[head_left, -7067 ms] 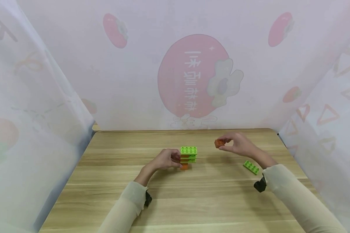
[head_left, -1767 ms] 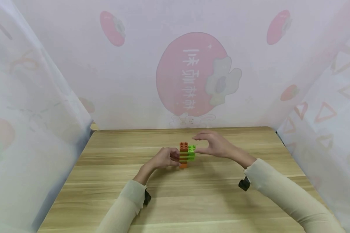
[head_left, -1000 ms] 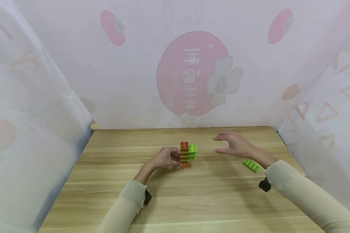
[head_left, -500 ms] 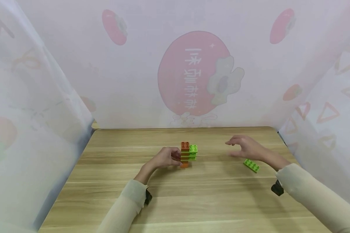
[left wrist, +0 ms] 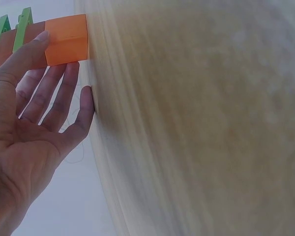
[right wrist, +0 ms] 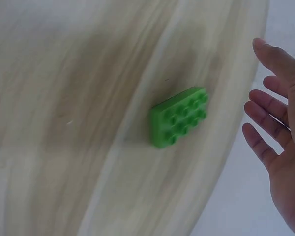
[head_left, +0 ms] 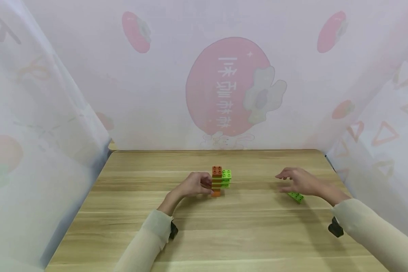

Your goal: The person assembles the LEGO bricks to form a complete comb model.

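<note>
A tower of toy building bricks [head_left: 217, 172] stands on the table, with reddish-brown bricks and thin green plates in turn and the plates jutting to the right. At its foot is a bright orange brick [left wrist: 68, 42]. The left hand [head_left: 192, 184] pinches the tower's lower part from the left, thumb on the near face and fingertips behind. Over at the right, the right hand [head_left: 300, 181] holds nothing, its thumb and fingers spread. Below it lies a loose green plate brick [right wrist: 179, 118] with studs up, partly covered by the hand in the head view.
The wood-grain table [head_left: 190, 241] ends at a pale printed cloth [head_left: 156, 94] behind, with more cloth on both sides. A small black device [head_left: 336, 227] sits at the right wrist, another black device [head_left: 173, 230] at the left.
The reddish-brown brick once held in the right hand now sits on top of the tower. The right hand has since moved right and down to above the green plate brick. The left hand keeps its grip.
</note>
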The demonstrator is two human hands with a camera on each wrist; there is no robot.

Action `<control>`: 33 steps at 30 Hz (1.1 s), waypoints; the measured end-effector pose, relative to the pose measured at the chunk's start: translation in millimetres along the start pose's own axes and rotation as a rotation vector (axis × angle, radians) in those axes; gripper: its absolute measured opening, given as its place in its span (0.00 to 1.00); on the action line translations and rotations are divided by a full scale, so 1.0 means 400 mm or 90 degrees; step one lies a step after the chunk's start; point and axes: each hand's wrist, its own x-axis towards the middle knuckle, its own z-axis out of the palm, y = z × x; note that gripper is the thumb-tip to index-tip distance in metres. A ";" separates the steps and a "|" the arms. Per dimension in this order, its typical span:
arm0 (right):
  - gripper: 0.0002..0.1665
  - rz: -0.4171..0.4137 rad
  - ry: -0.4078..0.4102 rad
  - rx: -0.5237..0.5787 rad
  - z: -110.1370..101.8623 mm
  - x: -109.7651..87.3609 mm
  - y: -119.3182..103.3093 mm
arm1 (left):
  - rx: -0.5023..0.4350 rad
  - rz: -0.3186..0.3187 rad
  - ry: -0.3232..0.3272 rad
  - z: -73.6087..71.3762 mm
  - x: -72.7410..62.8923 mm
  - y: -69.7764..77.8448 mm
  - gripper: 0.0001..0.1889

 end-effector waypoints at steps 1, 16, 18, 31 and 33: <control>0.28 0.002 -0.004 -0.005 0.003 -0.007 0.007 | -0.006 0.000 -0.002 0.000 0.000 0.000 0.14; 0.34 0.036 -0.026 -0.034 0.026 -0.075 0.057 | -0.009 0.007 -0.003 0.003 0.003 -0.006 0.14; 0.35 0.044 -0.031 -0.033 0.028 -0.082 0.062 | -0.006 0.007 -0.003 0.003 0.003 -0.006 0.14; 0.36 0.039 -0.003 -0.033 0.050 -0.104 0.087 | 0.019 0.008 0.007 0.003 0.002 -0.006 0.14; 0.37 0.038 -0.002 -0.032 0.050 -0.105 0.087 | 0.018 0.009 0.007 0.002 0.002 -0.006 0.14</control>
